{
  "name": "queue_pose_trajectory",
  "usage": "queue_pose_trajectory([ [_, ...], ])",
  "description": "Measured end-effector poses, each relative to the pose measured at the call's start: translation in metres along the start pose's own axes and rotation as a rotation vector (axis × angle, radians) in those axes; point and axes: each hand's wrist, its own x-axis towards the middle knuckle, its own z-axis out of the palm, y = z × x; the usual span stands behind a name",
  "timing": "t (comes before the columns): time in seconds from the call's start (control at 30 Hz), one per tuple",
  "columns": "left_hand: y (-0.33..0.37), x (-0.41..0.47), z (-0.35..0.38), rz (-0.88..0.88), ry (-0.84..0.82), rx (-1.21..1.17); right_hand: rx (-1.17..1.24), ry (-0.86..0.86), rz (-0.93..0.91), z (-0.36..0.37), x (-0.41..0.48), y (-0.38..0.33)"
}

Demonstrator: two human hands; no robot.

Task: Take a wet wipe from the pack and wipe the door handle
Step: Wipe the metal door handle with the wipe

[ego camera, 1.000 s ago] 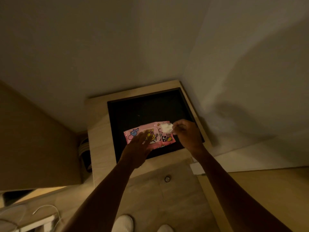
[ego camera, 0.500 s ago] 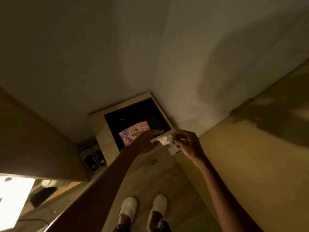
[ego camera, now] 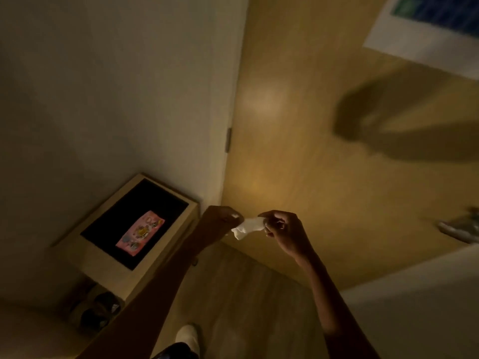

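While you stand facing the tan wooden door [ego camera: 324, 151], your left hand [ego camera: 220, 221] and right hand [ego camera: 282, 231] each pinch one end of the small crumpled white wet wipe [ego camera: 246, 228], likely stretching it open so more damp surface meets the blurred metal door handle [ego camera: 458, 228] at far right. That pink printed wipe pack [ego camera: 141, 235] lies on the black-topped wooden cabinet [ego camera: 103, 263], well apart from both hands.

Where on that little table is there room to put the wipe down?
The black top is bare on both sides of the pink pack, toward the wall and toward the near corner. The pale rim in front is bare too. Only the middle is taken.
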Motion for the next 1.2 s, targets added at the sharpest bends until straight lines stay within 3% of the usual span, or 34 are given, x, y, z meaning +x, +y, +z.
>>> queue_pose_trajectory([
  [0.27, 0.085, -0.024, 0.122, -0.073, -0.100, -0.239, 0.120, 0.166, 0.140, -0.109, -0.117, 0.070],
  [0.43, 0.130, -0.045, 0.192, 0.033, -0.146, -0.127, 0.089, 0.160, 0.107, -0.159, -0.176, 0.097],
  [0.6, 0.165, -0.060, 0.236, 0.210, -0.150, -0.005, 0.099, 0.280, 0.150, -0.196, -0.213, 0.108],
  [0.73, 0.183, -0.067, 0.256, 0.306, -0.140, 0.059, 0.101, 0.226, 0.121, -0.216, -0.229, 0.118],
  [0.93, 0.202, -0.057, 0.272, 0.356, -0.145, 0.056, 0.017, 0.276, 0.046, -0.236, -0.225, 0.110],
  [1.2, 0.219, -0.024, 0.290, 0.319, -0.177, 0.011, 0.039, 0.340, 0.081, -0.243, -0.200, 0.116],
])
